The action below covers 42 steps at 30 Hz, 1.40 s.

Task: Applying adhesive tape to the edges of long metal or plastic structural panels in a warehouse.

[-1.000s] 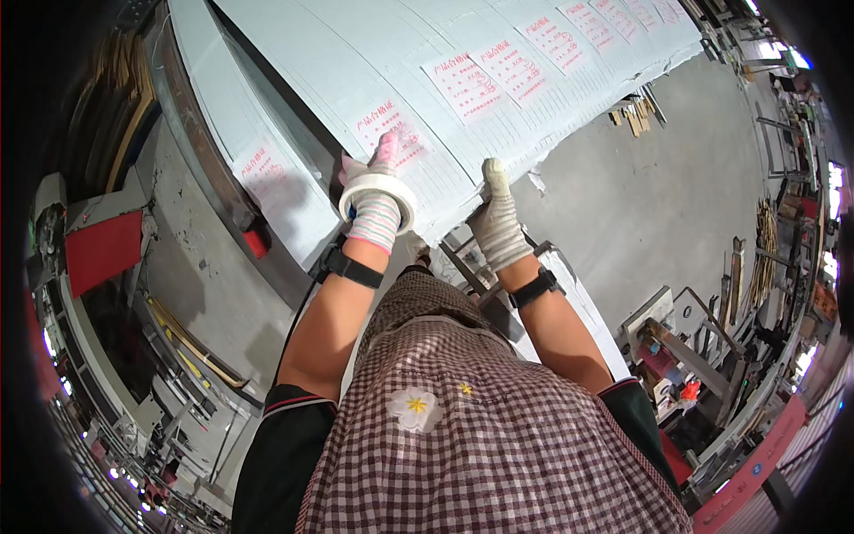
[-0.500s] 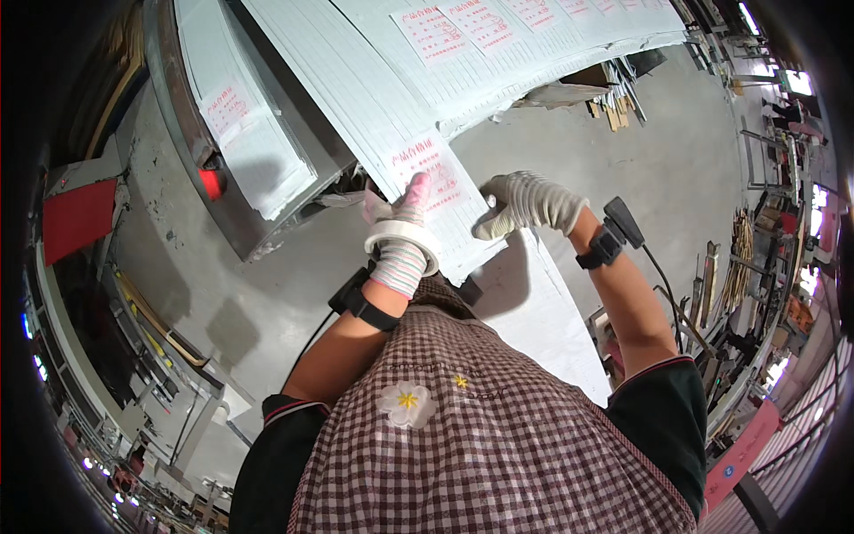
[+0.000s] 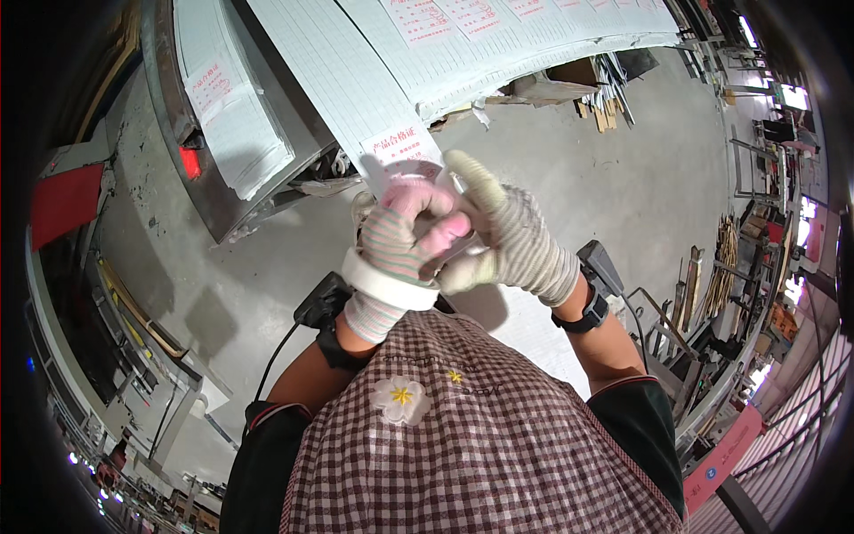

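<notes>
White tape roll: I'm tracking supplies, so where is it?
In the head view, just left of centre, the white tape roll sits around the wrist of the left hand, just above the checked apron.

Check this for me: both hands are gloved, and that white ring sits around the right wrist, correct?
Not quite: the head view shows the white ring around the wrist of the left hand, not the right hand. Both hands are gloved.
</notes>
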Each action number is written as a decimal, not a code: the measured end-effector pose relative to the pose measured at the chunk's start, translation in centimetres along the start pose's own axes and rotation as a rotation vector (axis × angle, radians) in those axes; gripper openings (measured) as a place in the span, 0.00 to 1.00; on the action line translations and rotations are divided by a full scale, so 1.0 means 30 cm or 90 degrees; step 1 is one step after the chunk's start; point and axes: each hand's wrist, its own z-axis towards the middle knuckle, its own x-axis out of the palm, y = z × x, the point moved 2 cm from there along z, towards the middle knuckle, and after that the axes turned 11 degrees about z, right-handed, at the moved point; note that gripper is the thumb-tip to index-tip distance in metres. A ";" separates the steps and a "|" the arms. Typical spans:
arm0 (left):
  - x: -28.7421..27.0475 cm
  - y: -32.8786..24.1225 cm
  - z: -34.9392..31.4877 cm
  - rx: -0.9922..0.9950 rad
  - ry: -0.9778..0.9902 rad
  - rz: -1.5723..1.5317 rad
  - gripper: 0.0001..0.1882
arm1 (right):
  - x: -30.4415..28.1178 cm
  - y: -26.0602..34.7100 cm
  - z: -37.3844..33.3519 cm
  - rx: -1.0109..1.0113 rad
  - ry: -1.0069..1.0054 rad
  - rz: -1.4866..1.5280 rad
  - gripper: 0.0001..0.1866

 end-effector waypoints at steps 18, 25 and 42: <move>0.059 0.651 -0.104 -0.474 -0.152 -0.446 0.25 | -0.098 -0.371 0.175 0.167 -0.139 -0.152 0.17; 0.131 0.693 -0.080 -0.496 0.127 -1.015 0.33 | 0.218 -0.204 0.087 0.131 -0.243 -0.366 0.45; -0.074 0.513 -0.028 -0.426 0.036 -0.734 0.20 | 0.329 -0.274 0.086 0.160 -0.235 -0.511 0.58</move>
